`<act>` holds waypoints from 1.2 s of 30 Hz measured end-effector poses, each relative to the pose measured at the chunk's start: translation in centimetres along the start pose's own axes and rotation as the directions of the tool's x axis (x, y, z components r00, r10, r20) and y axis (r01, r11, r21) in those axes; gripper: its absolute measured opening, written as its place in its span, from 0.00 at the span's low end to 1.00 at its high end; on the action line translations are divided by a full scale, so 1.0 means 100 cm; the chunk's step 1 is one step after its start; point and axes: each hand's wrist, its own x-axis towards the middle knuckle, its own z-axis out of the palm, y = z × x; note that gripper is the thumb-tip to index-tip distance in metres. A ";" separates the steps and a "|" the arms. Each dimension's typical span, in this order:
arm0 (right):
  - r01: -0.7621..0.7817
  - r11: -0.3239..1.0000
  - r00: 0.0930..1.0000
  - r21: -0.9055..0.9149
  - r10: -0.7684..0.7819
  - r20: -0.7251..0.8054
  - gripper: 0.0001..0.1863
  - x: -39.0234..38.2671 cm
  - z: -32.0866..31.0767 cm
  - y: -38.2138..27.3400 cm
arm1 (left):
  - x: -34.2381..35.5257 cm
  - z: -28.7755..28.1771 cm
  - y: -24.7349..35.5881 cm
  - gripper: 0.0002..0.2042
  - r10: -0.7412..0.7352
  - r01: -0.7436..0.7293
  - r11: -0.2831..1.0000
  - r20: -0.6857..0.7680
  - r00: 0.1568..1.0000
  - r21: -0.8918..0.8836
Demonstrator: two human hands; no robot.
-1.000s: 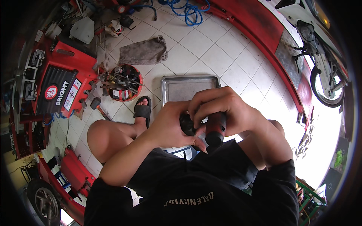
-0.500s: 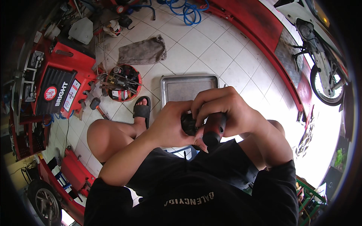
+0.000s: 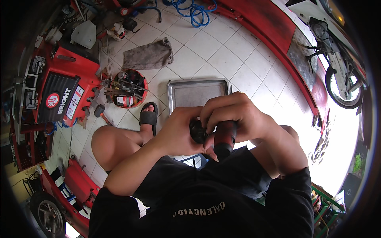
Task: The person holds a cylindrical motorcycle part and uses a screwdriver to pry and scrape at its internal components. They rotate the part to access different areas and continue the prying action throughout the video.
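Observation:
Both of my hands meet in front of my lap, above the near end of a grey metal tray [image 3: 194, 90] on the floor. My left hand [image 3: 178, 133] is curled around a dark, rounded part [image 3: 197, 131], mostly hidden by the fingers. In my right hand [image 3: 242, 115] is a red-and-black tool handle [image 3: 225, 139], thick and cylindrical, its butt end toward me. The fingertips of the right hand also reach the dark part. Whatever lies at the tool's front end is covered by my hand.
On the left stand a red round tub [image 3: 146, 88] of tools, a hammer [image 3: 100, 110] and a red machine [image 3: 75, 59]. Beyond the tray lie a grey cloth [image 3: 147, 53] and a blue hose [image 3: 194, 16]. A red lift platform with a motorcycle [image 3: 332, 59] runs along the right.
The view has shifted a little. My hands keep nearly the same hold, and the red-and-black handle sits at a slightly different angle in the right hand.

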 end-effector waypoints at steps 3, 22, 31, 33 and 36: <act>0.030 0.999 1.000 0.017 -0.030 0.002 0.14 -0.001 0.004 0.003 | -0.001 -0.003 0.001 0.18 -0.025 0.024 1.000 0.045 0.999 0.013; 0.153 0.981 0.981 -0.120 -0.165 -0.096 0.14 0.005 0.012 0.006 | -0.005 -0.006 0.000 0.24 -0.011 0.008 0.999 -0.063 0.998 -0.053; 0.241 0.951 0.955 -0.192 -0.268 -0.131 0.15 0.007 0.014 0.005 | -0.005 -0.008 0.007 0.22 -0.016 0.013 0.995 -0.033 0.999 -0.098; 0.229 0.964 0.962 -0.135 -0.245 -0.120 0.15 0.007 0.012 0.005 | -0.005 -0.008 0.007 0.23 -0.041 0.037 0.991 -0.029 0.999 -0.126; 0.229 0.962 0.967 -0.149 -0.243 -0.082 0.14 0.004 0.007 0.002 | -0.005 -0.007 0.011 0.26 -0.057 0.054 0.988 -0.011 0.998 -0.147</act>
